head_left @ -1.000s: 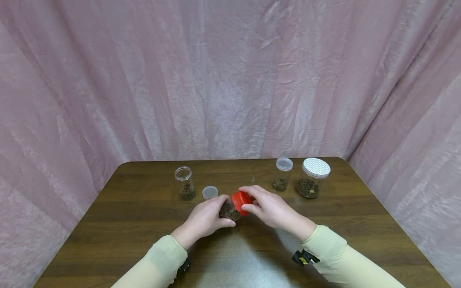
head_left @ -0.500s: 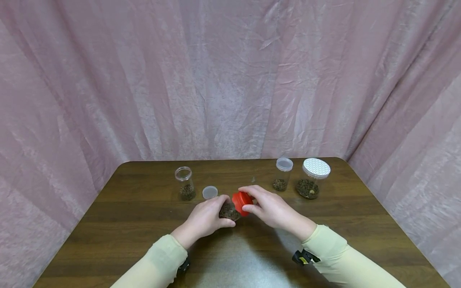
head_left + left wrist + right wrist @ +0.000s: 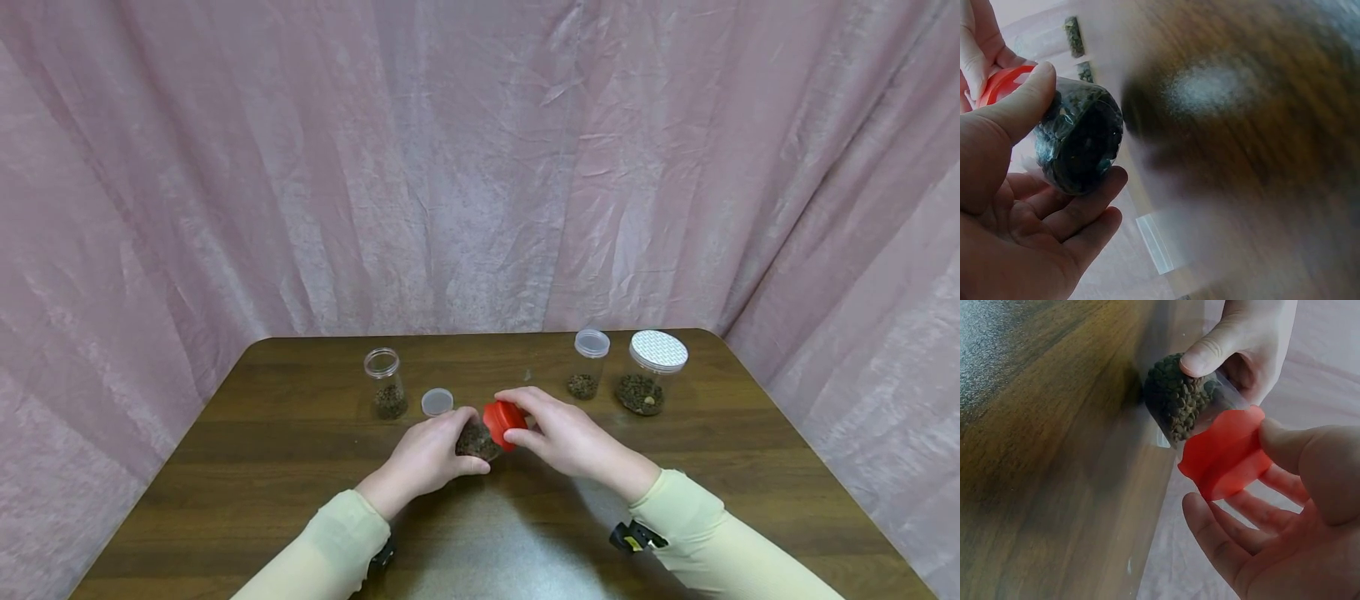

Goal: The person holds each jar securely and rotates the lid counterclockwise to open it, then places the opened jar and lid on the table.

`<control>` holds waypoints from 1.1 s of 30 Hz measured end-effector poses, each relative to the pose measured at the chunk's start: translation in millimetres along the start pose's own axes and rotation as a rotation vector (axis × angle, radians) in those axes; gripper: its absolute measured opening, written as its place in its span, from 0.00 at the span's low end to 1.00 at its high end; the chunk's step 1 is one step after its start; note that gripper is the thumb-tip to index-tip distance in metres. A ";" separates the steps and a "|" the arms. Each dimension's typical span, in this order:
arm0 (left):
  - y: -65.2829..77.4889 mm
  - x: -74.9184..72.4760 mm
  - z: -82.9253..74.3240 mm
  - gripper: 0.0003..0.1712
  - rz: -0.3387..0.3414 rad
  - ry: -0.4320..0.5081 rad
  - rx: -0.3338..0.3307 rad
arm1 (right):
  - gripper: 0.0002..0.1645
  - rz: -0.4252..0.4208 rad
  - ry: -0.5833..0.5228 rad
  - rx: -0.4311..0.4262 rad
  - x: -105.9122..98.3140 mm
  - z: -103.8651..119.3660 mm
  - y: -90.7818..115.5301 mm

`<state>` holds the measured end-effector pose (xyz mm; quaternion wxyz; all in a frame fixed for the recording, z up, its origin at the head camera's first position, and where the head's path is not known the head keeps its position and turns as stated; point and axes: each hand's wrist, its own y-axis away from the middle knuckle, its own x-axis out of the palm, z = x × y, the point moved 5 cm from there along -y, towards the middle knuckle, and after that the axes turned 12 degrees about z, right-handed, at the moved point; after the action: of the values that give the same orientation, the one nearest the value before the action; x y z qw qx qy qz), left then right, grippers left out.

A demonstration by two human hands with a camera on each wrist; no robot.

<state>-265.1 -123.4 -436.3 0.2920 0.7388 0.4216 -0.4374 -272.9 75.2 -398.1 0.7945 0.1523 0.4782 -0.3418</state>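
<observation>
My left hand (image 3: 431, 450) grips a clear jar (image 3: 1175, 397) with dark green-brown pellets inside, its thumb and fingers on opposite sides. The jar is tilted, with its base toward the left hand and its top toward the right. On that top sits a red scalloped lid (image 3: 1225, 453). My right hand (image 3: 558, 429) holds the lid's rim between thumb and fingers. In the left wrist view the jar's base (image 3: 1088, 144) faces the camera, and the lid is partly hidden behind the left thumb.
Behind the left hand stand a lidless clear jar (image 3: 389, 400) of pellets and a small translucent lid (image 3: 437, 402). At the back right are a narrow jar (image 3: 582, 383) and a wider white-topped jar (image 3: 641, 392), both part filled. A pink curtain (image 3: 480, 167) hangs behind the wooden table (image 3: 247, 467).
</observation>
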 end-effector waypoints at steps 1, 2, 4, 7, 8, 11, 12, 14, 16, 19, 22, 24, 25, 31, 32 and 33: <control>-0.1 0.1 0.4 0.33 -0.001 0.001 0.000 | 0.30 -0.004 -0.003 0.003 0.5 -0.5 -0.1; -0.2 0.2 0.7 0.33 -0.003 0.000 0.000 | 0.30 -0.008 -0.004 0.008 1.0 -1.0 -0.3; -0.7 0.1 1.3 0.33 -0.003 0.002 -0.002 | 0.30 -0.016 -0.006 0.024 1.7 -2.0 -0.7; -0.8 -0.1 1.7 0.33 -0.003 0.005 -0.003 | 0.30 -0.027 -0.002 0.052 2.2 -3.4 -1.5; -0.9 -0.1 1.8 0.33 -0.002 0.004 -0.004 | 0.30 -0.029 0.002 0.061 2.3 -3.7 -1.7; -0.8 -0.4 1.8 0.33 -0.003 0.004 -0.005 | 0.30 -0.031 0.007 0.074 2.5 -4.2 -2.3; -0.8 -0.5 1.8 0.33 -0.003 0.004 -0.006 | 0.30 -0.032 0.009 0.075 2.6 -4.2 -2.4; -0.8 -0.6 1.8 0.33 -0.004 0.005 -0.005 | 0.30 -0.033 0.006 0.074 2.6 -4.0 -2.5; -0.8 -0.2 2.1 0.33 -0.005 0.006 -0.004 | 0.30 -0.034 0.005 0.069 2.8 -3.8 -2.4; -0.8 0.8 2.7 0.33 -0.006 0.003 -0.001 | 0.31 -0.031 0.004 0.059 3.5 -3.7 -1.8; -0.9 1.6 2.9 0.33 -0.007 -0.002 0.004 | 0.31 -0.031 0.006 0.046 3.9 -3.4 -0.9; -1.1 1.9 2.9 0.33 -0.008 -0.003 0.007 | 0.31 -0.033 0.003 0.038 3.9 -2.9 -0.5; -1.1 2.0 3.0 0.33 -0.008 -0.004 0.007 | 0.31 -0.034 0.003 0.034 3.8 -2.6 -0.5; -0.9 1.5 2.5 0.33 -0.013 -0.008 0.003 | 0.31 -0.037 -0.001 0.026 3.2 -1.6 -0.3; -0.8 1.3 2.3 0.33 -0.015 -0.009 0.003 | 0.31 -0.036 -0.003 0.027 3.2 -1.6 -0.3; -0.8 1.1 2.1 0.33 -0.019 -0.011 0.002 | 0.31 -0.035 -0.006 0.027 3.1 -1.6 -0.2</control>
<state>-266.3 -124.3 -438.3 0.2893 0.7328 0.4263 -0.4445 -273.1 74.7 -401.6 0.7876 0.1537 0.4739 -0.3626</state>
